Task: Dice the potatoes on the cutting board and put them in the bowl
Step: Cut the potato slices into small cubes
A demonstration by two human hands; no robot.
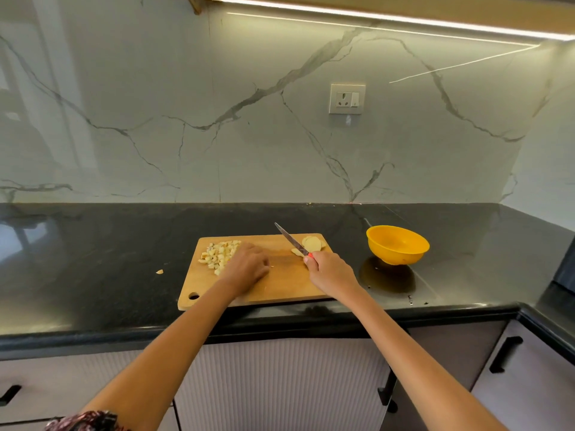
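A wooden cutting board (280, 290) lies on the black counter. A pile of diced potato (219, 255) sits at its far left corner. Potato slices (312, 242) lie at its far right corner. My left hand (245, 265) rests on the board beside the diced pile, fingers bent down, holding nothing that I can see. My right hand (329, 270) grips the red handle of a knife (291, 239), whose blade points away and left, just left of the slices. A yellow bowl (398, 245) stands on the counter right of the board and looks empty.
One stray potato piece (160, 271) lies on the black counter (93, 259) left of the board. A marble wall with a socket (347, 98) rises behind. Cabinet doors with black handles (504, 354) are below the counter edge.
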